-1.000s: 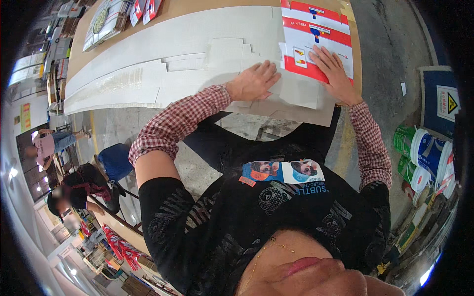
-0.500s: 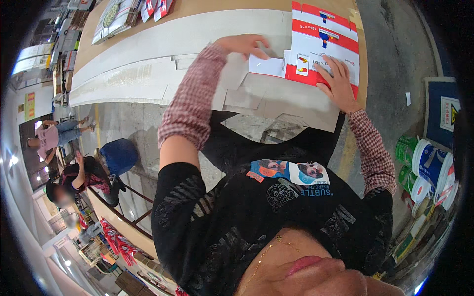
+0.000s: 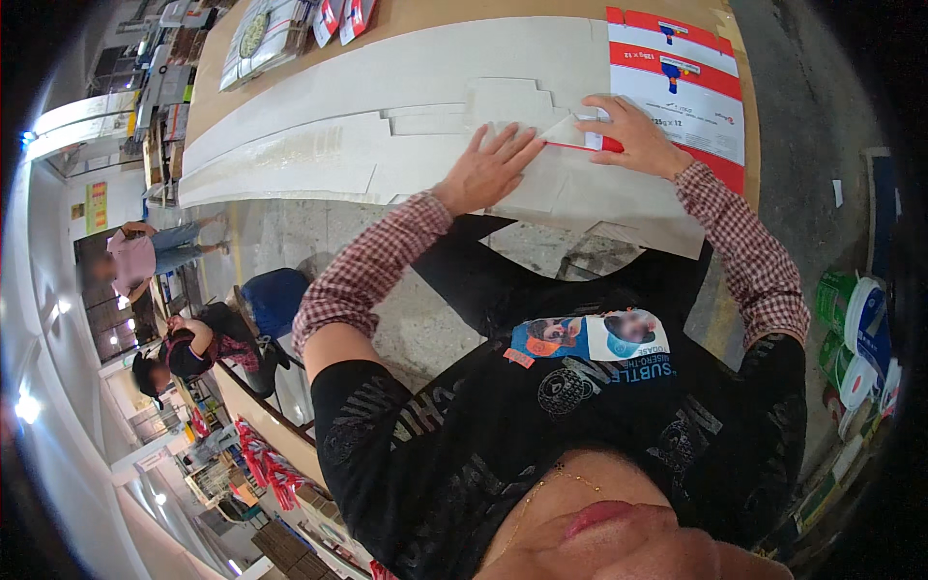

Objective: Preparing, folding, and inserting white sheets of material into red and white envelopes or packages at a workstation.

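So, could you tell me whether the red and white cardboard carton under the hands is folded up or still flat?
Flat: the red and white cardboard carton lies spread on the table, both hands pressing on it.

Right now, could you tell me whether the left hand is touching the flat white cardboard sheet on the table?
Touching. The head view shows the left hand lying palm down, fingers spread, flat on the flat white cardboard sheet, with no gap visible beneath it.

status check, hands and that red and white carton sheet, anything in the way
Left hand flat on white flattened cardboard. Right hand pressing a folded flap of the red and white carton sheet. Nothing blocking either hand.
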`<act>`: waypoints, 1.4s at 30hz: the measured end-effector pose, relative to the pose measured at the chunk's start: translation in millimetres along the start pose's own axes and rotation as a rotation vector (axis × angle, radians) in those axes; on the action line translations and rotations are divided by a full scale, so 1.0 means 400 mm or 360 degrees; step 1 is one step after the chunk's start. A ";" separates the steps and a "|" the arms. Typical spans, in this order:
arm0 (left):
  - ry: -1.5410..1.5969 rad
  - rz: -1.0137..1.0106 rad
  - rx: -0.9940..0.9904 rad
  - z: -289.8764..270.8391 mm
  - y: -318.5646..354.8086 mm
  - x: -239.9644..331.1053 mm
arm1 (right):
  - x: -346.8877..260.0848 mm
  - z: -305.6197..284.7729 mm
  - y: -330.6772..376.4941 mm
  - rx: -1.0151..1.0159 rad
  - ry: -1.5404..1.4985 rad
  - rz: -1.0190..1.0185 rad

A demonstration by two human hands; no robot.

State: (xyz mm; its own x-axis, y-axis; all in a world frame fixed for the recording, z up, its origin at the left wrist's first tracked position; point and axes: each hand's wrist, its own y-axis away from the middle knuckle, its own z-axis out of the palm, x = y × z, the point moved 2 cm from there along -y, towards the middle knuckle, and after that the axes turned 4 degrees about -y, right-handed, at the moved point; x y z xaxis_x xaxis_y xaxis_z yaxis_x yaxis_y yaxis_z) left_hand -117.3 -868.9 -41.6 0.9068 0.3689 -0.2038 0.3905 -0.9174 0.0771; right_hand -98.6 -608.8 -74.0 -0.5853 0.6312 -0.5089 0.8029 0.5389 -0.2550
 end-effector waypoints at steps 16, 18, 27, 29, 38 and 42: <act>0.2343 -0.2202 0.1592 0.096 -0.004 0.000 | 0.010 0.018 0.001 0.0030 -0.0095 0.0073; 0.3157 -0.2097 0.1654 0.089 -0.026 0.010 | 0.006 0.017 0.001 0.0027 -0.0142 0.0096; 0.2853 -0.2007 0.1242 0.083 -0.037 -0.017 | 0.025 0.040 -0.003 0.0092 -0.0099 0.0023; 0.2824 -0.2109 0.1296 0.096 -0.033 -0.027 | 0.013 0.040 -0.001 0.0101 -0.0078 -0.0019; 0.2379 -0.1800 0.1660 0.103 -0.082 0.012 | 0.006 0.014 -0.004 0.0024 -0.0185 0.0058; 0.1103 -0.0651 0.1096 0.042 -0.193 0.024 | 0.001 0.010 0.006 -0.0108 -0.0116 0.0123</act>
State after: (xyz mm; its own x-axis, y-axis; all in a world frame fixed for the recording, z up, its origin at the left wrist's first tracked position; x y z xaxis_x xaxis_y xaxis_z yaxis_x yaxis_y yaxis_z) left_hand -141.6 -797.1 -66.0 0.7037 0.4743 0.5290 0.7094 -0.5106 -0.4859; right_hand -96.4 -609.3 -78.0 -0.5102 0.6315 -0.5838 0.8343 0.5282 -0.1578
